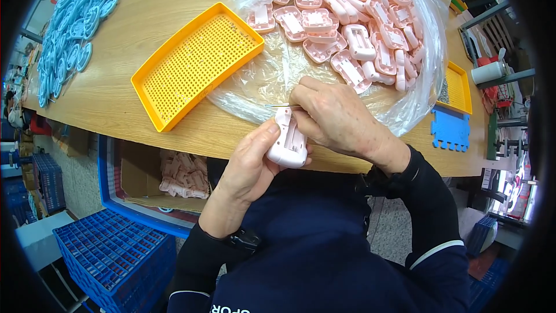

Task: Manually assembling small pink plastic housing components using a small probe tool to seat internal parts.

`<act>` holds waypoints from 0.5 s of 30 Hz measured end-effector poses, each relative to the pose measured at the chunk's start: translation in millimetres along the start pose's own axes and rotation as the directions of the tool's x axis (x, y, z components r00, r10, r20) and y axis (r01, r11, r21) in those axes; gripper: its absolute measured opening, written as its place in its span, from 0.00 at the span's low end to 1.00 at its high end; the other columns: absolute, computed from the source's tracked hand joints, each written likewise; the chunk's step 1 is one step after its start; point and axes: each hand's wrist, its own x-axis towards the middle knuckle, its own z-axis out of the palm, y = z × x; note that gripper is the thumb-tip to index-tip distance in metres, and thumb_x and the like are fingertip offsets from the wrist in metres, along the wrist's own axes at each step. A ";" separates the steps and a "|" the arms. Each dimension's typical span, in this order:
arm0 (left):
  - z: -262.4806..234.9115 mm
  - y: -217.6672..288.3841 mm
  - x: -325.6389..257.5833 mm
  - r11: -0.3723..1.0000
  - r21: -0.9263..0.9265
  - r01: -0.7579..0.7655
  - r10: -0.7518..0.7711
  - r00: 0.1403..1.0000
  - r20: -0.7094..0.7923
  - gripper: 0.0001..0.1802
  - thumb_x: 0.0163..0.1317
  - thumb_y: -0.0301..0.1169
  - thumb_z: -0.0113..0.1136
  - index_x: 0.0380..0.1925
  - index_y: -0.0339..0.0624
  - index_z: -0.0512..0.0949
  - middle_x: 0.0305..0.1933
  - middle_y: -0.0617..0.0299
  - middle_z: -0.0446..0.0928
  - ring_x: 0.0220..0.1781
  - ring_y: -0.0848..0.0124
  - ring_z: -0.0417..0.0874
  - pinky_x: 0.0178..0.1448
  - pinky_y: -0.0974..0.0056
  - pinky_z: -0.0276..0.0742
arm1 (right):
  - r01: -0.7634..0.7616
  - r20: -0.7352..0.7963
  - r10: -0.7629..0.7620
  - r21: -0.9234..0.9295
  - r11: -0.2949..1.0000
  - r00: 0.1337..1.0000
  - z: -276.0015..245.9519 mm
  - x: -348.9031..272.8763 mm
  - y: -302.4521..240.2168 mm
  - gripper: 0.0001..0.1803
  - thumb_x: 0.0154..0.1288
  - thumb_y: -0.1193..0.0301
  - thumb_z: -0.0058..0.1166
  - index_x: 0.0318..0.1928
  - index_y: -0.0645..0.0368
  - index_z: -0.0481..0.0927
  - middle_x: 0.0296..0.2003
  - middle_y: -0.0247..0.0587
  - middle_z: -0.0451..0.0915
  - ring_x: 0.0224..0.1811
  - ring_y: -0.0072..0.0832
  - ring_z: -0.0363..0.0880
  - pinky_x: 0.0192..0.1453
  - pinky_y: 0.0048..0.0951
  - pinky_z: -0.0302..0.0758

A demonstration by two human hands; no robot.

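Note:
My left hand point(248, 165) grips a pale pink plastic housing point(288, 142) from below, thumb along its left side. My right hand point(336, 117) rests over the top of the housing and pinches a thin metal tool point(281, 105), its tip pointing left just above the part. Both hands sit at the near edge of a wooden table point(139, 52). Beyond my right hand lies a heap of several more pink housings point(353, 29) on a clear plastic bag point(260, 78).
An empty orange perforated tray point(197, 61) lies left of the bag. Light blue plastic parts point(72, 29) line the far left. A second orange tray point(457, 88) and a blue toothed piece point(450, 130) sit right. Below the table stand a cardboard box of pink parts point(182, 175) and blue crates point(110, 252).

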 end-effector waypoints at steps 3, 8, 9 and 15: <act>-2.6 -1.9 0.9 1.000 0.025 0.002 -0.002 1.000 -0.003 0.24 0.74 0.38 0.43 0.63 0.33 0.64 0.49 0.53 0.77 0.48 0.67 0.81 0.53 0.59 0.80 | -0.012 0.023 0.012 -0.004 1.000 1.000 -0.3 0.6 0.1 0.07 0.56 0.72 0.55 0.31 0.63 0.73 0.30 0.47 0.75 0.32 0.45 0.78 0.35 0.41 0.74; -6.4 -1.9 0.7 0.983 0.182 -0.014 0.013 1.000 0.002 0.24 0.74 0.36 0.43 0.64 0.33 0.64 0.49 0.57 0.77 0.47 0.71 0.80 0.54 0.65 0.77 | -0.020 0.137 0.011 0.068 0.997 0.991 -5.8 3.7 7.1 0.11 0.58 0.67 0.53 0.31 0.64 0.74 0.30 0.53 0.77 0.34 0.50 0.79 0.38 0.45 0.76; -6.8 -2.0 0.5 0.979 0.203 -0.016 0.015 1.000 0.006 0.24 0.74 0.36 0.43 0.65 0.34 0.63 0.49 0.58 0.77 0.47 0.71 0.80 0.54 0.66 0.76 | -0.026 0.147 0.013 0.088 0.996 0.989 -7.1 4.0 7.1 0.11 0.59 0.67 0.53 0.31 0.64 0.74 0.30 0.53 0.77 0.34 0.50 0.79 0.38 0.46 0.75; -4.8 0.7 3.8 0.982 0.188 -0.012 0.012 1.000 0.000 0.24 0.74 0.36 0.42 0.65 0.33 0.63 0.50 0.56 0.77 0.48 0.68 0.81 0.54 0.63 0.78 | -0.079 0.103 0.069 0.098 0.992 0.992 -5.0 3.1 6.1 0.10 0.58 0.68 0.54 0.31 0.64 0.75 0.29 0.51 0.77 0.33 0.47 0.78 0.37 0.42 0.74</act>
